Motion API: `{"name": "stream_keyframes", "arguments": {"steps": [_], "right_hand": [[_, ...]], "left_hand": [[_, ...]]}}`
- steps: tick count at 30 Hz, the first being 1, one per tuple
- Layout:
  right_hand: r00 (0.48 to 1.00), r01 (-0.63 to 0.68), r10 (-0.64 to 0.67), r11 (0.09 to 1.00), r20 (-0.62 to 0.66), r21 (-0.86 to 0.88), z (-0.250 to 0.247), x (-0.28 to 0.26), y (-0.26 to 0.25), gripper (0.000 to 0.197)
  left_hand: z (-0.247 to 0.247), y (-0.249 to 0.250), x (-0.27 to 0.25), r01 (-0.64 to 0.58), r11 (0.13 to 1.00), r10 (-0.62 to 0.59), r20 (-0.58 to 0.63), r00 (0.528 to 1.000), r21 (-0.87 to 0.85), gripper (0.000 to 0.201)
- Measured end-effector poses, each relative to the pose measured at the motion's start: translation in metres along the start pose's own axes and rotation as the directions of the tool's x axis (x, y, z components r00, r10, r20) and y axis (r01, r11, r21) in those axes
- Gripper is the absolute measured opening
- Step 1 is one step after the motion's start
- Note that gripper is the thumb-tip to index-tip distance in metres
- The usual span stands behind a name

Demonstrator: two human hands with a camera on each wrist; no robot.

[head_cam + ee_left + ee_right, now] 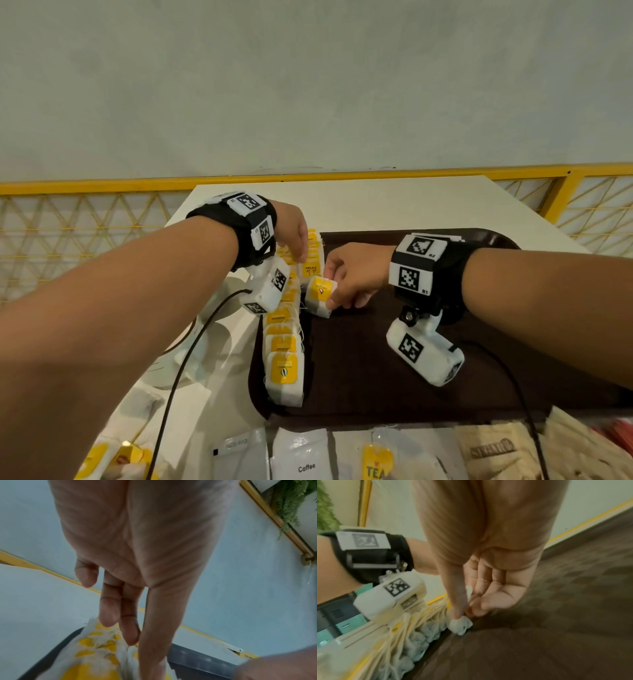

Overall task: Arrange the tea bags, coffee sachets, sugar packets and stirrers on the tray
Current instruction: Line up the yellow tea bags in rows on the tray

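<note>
A row of white tea bags (pixel 282 346) with yellow tags stands along the left edge of the brown tray (pixel 394 377). My left hand (pixel 303 257) reaches down onto the far part of the row. In the left wrist view its straight fingers and thumb (pixel 135 643) close on the top of a tea bag in the row (pixel 96 649). My right hand (pixel 330 287) pinches one tea bag (pixel 320 294) between thumb and fingers, just right of the row and low over the tray. The right wrist view shows that tea bag (pixel 460 626) under the fingertips (pixel 476 612).
Near me, in front of the tray, lie white coffee sachets (pixel 305 459), a yellow-tagged tea sachet (pixel 376 462) and brown sugar packets (pixel 493 448). Loose tea bags (pixel 130 455) lie at the lower left. A yellow railing (pixel 102 186) runs behind the white table (pixel 376 205).
</note>
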State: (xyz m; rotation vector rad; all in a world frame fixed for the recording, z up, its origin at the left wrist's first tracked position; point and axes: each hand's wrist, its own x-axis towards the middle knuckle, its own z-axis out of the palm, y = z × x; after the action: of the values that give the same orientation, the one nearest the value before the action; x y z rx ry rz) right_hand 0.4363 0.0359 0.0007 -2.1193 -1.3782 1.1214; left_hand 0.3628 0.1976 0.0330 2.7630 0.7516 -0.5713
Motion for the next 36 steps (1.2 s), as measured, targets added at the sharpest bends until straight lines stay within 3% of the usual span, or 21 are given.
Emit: {"name": "stream_keyframes", "arguments": {"steps": [7,13,17,22,26,32,34,36], "right_hand": [[0.986,0.084,-0.056,0.979,-0.154,0.184,0.003,0.013,-0.004,0.028],[0.984,0.052,-0.009,0.971,-0.18,0.233,0.001,0.009,-0.001,0.022],[0.995,0.095,-0.088,0.963,-0.037,0.252,-0.001,0.002,0.006,0.01],[0.994,0.098,-0.107,0.97,0.029,0.223,0.003,0.005,0.006,0.018],[0.98,0.109,-0.121,0.991,0.159,0.08,0.003,0.006,0.003,0.018],[0.985,0.055,-0.069,0.994,0.159,0.09,0.003,0.008,-0.002,0.017],[0.997,0.021,-0.033,0.983,0.066,0.182,-0.003,0.013,-0.007,0.009],[0.98,-0.008,0.068,0.952,-0.187,0.307,-0.009,0.028,-0.005,0.009]], "left_hand": [[-0.003,-0.005,-0.007,0.003,0.999,-0.005,-0.029,1.0,-0.054,0.008],[-0.006,-0.01,-0.011,0.038,0.996,-0.042,-0.045,0.998,-0.086,0.018],[-0.006,-0.01,-0.013,0.056,0.992,-0.06,-0.028,0.998,-0.11,0.014],[0.001,-0.003,-0.011,0.057,0.995,-0.058,-0.005,0.998,-0.078,0.02],[0.001,-0.002,-0.012,0.049,0.995,-0.051,-0.023,0.998,-0.084,0.014],[-0.009,-0.011,-0.016,0.099,0.98,-0.121,-0.117,0.986,-0.173,0.011],[-0.01,-0.016,-0.013,0.142,0.962,-0.181,-0.156,0.971,-0.233,0.024],[-0.008,-0.017,-0.011,0.186,0.943,-0.242,-0.185,0.953,-0.274,0.031]]}}
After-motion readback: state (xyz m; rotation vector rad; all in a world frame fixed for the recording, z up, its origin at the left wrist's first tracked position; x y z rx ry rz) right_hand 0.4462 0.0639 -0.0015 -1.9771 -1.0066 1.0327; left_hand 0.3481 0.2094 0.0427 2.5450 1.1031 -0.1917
